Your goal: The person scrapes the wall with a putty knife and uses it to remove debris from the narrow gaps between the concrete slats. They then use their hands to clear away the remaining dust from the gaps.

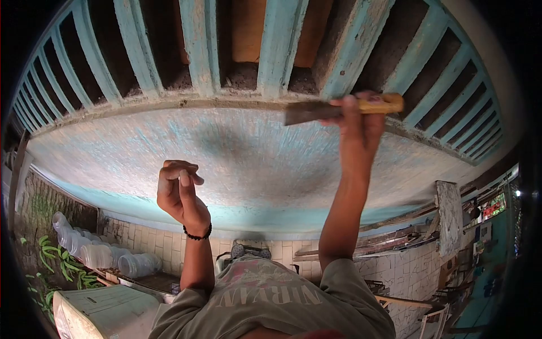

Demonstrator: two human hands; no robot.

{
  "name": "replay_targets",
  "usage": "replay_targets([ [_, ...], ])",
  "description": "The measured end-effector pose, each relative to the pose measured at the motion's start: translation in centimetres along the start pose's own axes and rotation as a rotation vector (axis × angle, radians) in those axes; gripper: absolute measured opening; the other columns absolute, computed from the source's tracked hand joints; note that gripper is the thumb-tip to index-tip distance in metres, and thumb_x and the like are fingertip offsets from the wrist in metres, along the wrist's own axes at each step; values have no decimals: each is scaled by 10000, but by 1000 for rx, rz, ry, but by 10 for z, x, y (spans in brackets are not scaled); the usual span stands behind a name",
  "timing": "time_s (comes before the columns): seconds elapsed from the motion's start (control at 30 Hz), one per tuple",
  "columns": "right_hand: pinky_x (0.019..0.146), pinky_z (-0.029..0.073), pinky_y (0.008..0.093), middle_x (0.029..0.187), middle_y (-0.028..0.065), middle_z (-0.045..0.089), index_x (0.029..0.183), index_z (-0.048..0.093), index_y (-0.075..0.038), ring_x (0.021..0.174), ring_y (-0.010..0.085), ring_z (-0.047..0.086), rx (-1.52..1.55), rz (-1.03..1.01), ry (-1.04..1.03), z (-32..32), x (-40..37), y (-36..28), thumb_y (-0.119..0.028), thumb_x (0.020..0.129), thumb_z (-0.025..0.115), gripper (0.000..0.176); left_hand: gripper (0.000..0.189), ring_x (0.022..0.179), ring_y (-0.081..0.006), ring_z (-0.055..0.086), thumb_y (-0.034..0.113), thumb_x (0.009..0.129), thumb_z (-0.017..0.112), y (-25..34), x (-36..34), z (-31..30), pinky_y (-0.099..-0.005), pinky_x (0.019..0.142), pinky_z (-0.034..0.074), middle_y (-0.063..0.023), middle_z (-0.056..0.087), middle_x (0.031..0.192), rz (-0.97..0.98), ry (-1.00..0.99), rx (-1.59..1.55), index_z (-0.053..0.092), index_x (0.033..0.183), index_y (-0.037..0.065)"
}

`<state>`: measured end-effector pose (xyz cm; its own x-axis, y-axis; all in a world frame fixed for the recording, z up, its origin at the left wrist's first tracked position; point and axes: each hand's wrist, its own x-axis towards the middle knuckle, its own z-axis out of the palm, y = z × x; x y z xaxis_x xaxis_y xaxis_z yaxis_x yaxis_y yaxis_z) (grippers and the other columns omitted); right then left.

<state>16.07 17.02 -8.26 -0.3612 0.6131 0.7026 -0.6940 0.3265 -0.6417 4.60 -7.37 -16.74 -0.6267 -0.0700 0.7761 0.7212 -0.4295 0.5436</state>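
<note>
1. Yellow-handled scraper with a flat, dark blade [305, 112]: clamped in the right hand [353, 116], near the wall's top edge; blade contact impossible to tell.
2. Left hand [183, 195]: fingers curled together, nothing visible inside.
3. Pale, turquoise-streaked wall [265, 164]: apparently mid-stroke here; another stroke calling for firm grip, low blade angle.
4. Chipped turquoise bars [276, 45]: beyond, calling for knuckle clearance.

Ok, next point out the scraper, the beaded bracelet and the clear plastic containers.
Scraper [307, 112], head view: on its flat blade.
Beaded bracelet [197, 237], head view: on the beads at the bottom of its curve.
Clear plastic containers [97, 256], head view: on the side of one mid-row.
</note>
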Motion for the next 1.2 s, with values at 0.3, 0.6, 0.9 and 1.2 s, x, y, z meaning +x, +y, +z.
replay_targets([
  [0.3, 603, 673, 329, 972, 102, 645, 1178, 513, -24, 903, 167, 720, -11, -38, 85, -2, -1, 2, -70, 1032, 628, 191, 190, 780, -195, 534, 140, 1004, 508, 2, 0, -7, -365, 751, 472, -83, 540, 688, -12, 15, 104, 557, 868, 18],
  [0.6, 629, 687, 332, 969, 103, 646, 1174, 508, -18, 908, 175, 727, 60, -36, -39, 7, -1, 8, -57, 1038, 608, 174, 199, 768, -201, 535, 143, 1009, 515, -1, 1, 2, -363, 764, 468, -75, 534, 667, -65, 2, 59, 572, 872, 10],
  [0.9, 625, 673, 341, 996, 93, 673, 1192, 542, -48, 944, 191, 735, -11, -14, -18, 21, -11, 8, -104, 1025, 651, 207, 197, 764, -202, 539, 135, 1010, 512, -2, 1, -1, -361, 771, 472, -80, 538, 660, -53, -3, 72, 571, 870, 10],
  [1.2, 657, 695, 324, 956, 118, 645, 1166, 496, 11, 911, 182, 743, 2, -58, -67, 48, -10, 7, -18, 1033, 594, 168, 191, 778, -205, 544, 135, 1010, 525, -2, 3, -12, -366, 785, 478, -90, 548, 678, -69, 42, 89, 569, 869, 13],
])
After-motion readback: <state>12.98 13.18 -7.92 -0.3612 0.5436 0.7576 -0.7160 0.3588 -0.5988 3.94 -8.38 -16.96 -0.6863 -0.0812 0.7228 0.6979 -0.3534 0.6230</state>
